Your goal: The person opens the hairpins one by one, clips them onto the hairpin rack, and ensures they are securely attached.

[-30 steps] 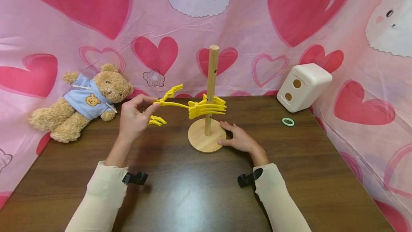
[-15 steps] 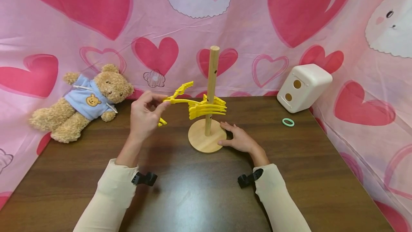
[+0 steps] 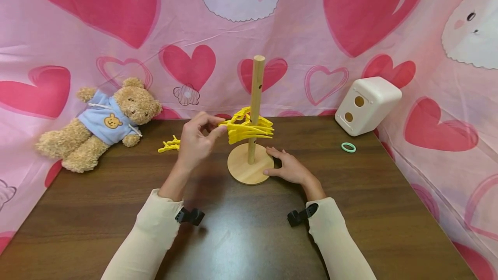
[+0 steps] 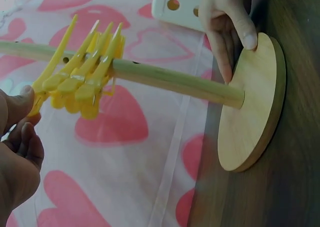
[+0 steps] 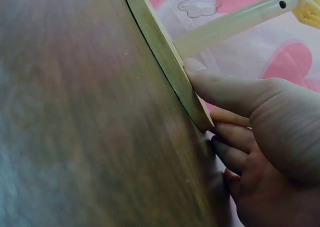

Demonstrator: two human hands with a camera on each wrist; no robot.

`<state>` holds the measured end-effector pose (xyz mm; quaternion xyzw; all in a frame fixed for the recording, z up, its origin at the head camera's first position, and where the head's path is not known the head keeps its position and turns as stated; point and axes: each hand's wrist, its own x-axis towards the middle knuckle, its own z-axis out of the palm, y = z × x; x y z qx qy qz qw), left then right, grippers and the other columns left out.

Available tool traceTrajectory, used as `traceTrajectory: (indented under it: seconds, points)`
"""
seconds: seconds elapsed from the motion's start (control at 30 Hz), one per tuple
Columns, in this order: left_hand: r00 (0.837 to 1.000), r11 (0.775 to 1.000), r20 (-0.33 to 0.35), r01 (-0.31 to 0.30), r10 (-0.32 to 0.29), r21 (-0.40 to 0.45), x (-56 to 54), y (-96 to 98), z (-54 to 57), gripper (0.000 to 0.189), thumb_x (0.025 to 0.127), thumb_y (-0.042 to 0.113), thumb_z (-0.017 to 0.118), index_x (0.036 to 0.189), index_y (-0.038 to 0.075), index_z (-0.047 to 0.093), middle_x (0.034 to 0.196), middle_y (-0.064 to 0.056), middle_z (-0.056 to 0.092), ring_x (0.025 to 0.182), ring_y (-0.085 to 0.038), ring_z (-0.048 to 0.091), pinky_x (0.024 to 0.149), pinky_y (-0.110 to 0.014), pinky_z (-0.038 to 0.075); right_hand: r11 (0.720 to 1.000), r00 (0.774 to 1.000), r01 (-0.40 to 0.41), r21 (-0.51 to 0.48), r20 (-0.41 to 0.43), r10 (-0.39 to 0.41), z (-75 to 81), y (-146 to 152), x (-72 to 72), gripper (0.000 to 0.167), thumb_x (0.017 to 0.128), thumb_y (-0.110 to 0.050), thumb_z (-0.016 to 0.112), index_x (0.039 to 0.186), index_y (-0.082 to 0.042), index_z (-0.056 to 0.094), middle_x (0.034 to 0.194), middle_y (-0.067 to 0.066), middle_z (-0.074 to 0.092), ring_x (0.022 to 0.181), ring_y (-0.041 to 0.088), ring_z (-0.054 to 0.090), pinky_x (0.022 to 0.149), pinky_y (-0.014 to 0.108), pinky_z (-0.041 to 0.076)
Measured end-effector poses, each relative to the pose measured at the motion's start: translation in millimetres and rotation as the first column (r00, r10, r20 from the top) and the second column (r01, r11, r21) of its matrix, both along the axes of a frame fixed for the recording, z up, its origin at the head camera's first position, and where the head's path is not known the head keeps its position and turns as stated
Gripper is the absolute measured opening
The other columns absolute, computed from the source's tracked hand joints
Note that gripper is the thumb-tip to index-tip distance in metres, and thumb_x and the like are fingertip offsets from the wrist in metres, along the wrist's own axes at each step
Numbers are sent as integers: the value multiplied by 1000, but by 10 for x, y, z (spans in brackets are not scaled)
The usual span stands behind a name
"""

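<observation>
My left hand [image 3: 198,139] pinches the tail of a yellow alligator hair clip [image 4: 56,62] between thumb and fingers. That clip's jaws are spread beside the upright post of a wooden stand [image 3: 256,90]. Several similar yellow hair clips [image 4: 95,79] are clamped in a row on the post, right next to it. On the stand's round base [image 3: 243,170], my right hand [image 3: 289,167] holds the right edge, thumb on top and fingers along the rim. Another yellow hair clip [image 3: 169,144] lies on the table, partly hidden by my left hand.
A teddy bear [image 3: 106,120] in a blue hoodie leans at the back left. At the back right stand a white box [image 3: 367,105] with two round holes and, before it, a mint-green ring [image 3: 348,147]. A pink heart-print cloth [image 3: 303,33] rises behind the dark wooden table [image 3: 233,237].
My left hand has moved right with the hair clip, bringing it up to the post beside the clamped ones. More of the clip on the table now shows. My right hand stays put.
</observation>
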<state>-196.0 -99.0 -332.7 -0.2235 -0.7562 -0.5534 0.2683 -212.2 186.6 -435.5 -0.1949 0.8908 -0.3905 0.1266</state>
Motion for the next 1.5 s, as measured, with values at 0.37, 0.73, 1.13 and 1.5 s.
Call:
traceTrajectory:
  seconds: [0.37, 0.73, 1.13, 1.5]
  points:
    - [999, 1000, 5, 31, -31, 2, -15, 123, -6, 11, 86, -1, 79, 96, -3, 75, 79, -11, 58, 72, -21, 50, 64, -22, 43, 1000, 1000, 1, -3, 3, -1, -9, 6, -7, 79, 91, -31, 78, 154, -3, 40, 162, 13, 30, 153, 36, 13, 121, 55, 8]
    - [998, 999, -26, 49, -49, -5, -55, 182, 34, 14, 84, -4, 80, 96, -6, 74, 78, -13, 57, 69, -22, 51, 63, -21, 45, 1000, 1000, 2, 7, 5, -2, 18, -5, -14, 80, 91, -31, 78, 155, -3, 39, 162, 15, 29, 152, 36, 14, 121, 55, 8]
    - [997, 995, -24, 72, -74, -68, -61, 176, 46, 21, 83, -6, 80, 103, -7, 73, 82, -15, 59, 74, -25, 54, 69, -23, 46, 1000, 1000, -3, 4, 4, 3, 9, -16, -14, 79, 92, -30, 77, 155, -2, 38, 162, 15, 30, 152, 37, 14, 121, 54, 8]
    - [988, 989, 111, 115, -105, -93, -30, 93, 20, 29, 87, 2, 79, 115, -2, 71, 94, -15, 61, 84, -25, 56, 77, -29, 49, 1000, 1000, 9, 4, 14, -9, 31, -12, -5, 79, 92, -31, 77, 155, -2, 39, 162, 14, 30, 152, 38, 13, 121, 56, 8]
